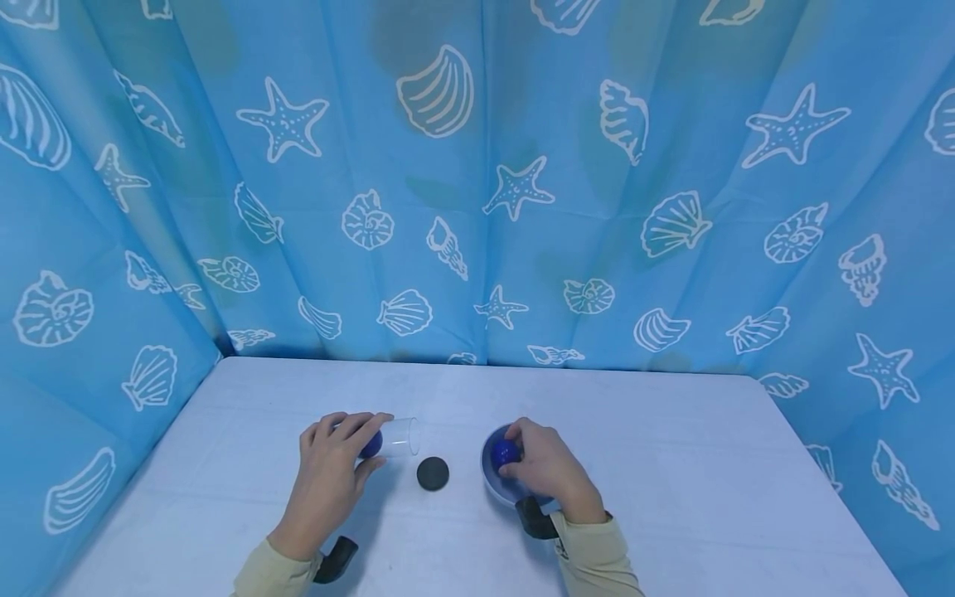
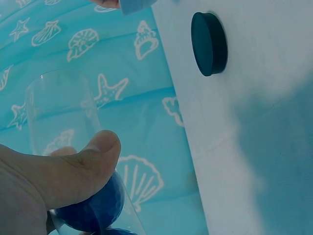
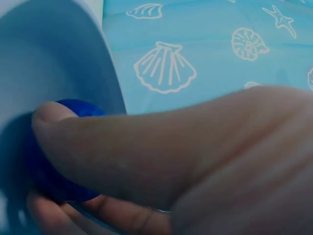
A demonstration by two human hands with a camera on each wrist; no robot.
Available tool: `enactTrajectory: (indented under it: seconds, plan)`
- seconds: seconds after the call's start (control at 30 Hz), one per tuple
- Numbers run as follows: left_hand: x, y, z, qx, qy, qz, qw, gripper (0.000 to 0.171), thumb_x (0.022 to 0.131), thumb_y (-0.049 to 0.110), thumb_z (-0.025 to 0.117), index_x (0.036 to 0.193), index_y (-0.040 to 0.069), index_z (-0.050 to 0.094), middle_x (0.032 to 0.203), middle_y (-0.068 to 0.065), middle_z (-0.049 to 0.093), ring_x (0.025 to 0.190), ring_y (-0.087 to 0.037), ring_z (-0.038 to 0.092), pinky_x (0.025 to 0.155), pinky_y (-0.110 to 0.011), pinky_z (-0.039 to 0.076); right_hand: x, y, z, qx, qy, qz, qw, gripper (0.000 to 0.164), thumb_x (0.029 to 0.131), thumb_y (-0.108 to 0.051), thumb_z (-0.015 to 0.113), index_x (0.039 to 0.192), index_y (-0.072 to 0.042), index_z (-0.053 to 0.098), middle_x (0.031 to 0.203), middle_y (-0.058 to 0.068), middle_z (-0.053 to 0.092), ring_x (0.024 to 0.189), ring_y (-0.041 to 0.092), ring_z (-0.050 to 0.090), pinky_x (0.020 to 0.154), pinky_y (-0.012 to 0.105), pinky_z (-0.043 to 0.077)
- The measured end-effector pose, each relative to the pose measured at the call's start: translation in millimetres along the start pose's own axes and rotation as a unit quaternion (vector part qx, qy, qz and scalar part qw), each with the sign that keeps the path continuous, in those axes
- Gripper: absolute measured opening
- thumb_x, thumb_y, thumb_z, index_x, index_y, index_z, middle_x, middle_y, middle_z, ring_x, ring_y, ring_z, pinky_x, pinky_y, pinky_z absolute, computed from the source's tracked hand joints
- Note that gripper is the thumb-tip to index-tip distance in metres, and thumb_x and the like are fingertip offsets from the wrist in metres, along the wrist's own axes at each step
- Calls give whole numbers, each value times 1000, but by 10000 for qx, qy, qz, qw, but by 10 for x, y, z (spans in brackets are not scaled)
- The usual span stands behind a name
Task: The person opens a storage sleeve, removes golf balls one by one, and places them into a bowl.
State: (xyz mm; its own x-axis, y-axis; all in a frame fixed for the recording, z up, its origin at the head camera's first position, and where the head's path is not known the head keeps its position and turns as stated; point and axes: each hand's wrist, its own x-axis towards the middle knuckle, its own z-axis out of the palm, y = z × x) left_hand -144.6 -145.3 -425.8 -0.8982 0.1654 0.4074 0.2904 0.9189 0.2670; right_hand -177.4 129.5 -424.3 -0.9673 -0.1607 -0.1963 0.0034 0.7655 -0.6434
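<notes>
My left hand [image 1: 328, 473] grips a clear plastic tube [image 1: 401, 437] tilted on its side above the table, its mouth toward the right. Inside the tube's lower end are blue balls [image 2: 95, 208]; two show in the left wrist view, partly behind the thumb. My right hand [image 1: 550, 466] reaches into a grey-blue bowl [image 1: 488, 481] and pinches another blue ball [image 1: 505, 452] between thumb and fingers. In the right wrist view that ball [image 3: 49, 171] is close against the bowl's inner wall. Between the hands, a round black lid [image 1: 433, 473] lies flat.
A white-covered table [image 1: 694, 473] extends beneath everything. Blue curtains [image 1: 485, 207] with white shell and starfish prints hang behind it and at both sides. Black wrist mounts [image 1: 336, 560] are strapped near both sleeves.
</notes>
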Motion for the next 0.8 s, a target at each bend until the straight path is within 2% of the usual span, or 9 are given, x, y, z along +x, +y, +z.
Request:
enactTrajectory:
  seconds: [0.3, 0.67, 0.8]
  plan:
    - [0, 12, 4, -4, -7, 6, 10000, 60, 73, 11, 91, 128, 20, 68, 123, -9, 68, 117, -37, 51, 100, -61, 33, -5, 13, 9, -121, -45, 66, 9999, 42, 81, -4, 82, 118, -2, 61, 106, 14, 66, 102, 33, 64, 85, 49, 55]
    - [-1, 2, 4, -51, 16, 39, 10000, 60, 73, 11, 91, 127, 21, 68, 122, -9, 68, 117, -37, 51, 100, -60, 33, -30, -6, 23, -35, 34, 190, 9998, 46, 82, 0, 80, 124, -2, 60, 116, 16, 65, 108, 35, 63, 88, 51, 54]
    - [1, -2, 11, -54, 19, 61, 10000, 60, 73, 11, 91, 128, 20, 68, 122, -10, 68, 116, -37, 51, 100, -60, 33, -41, -3, 7, -31, 32, 90, 9999, 47, 82, 0, 80, 125, -1, 60, 118, 17, 65, 108, 36, 63, 86, 50, 55]
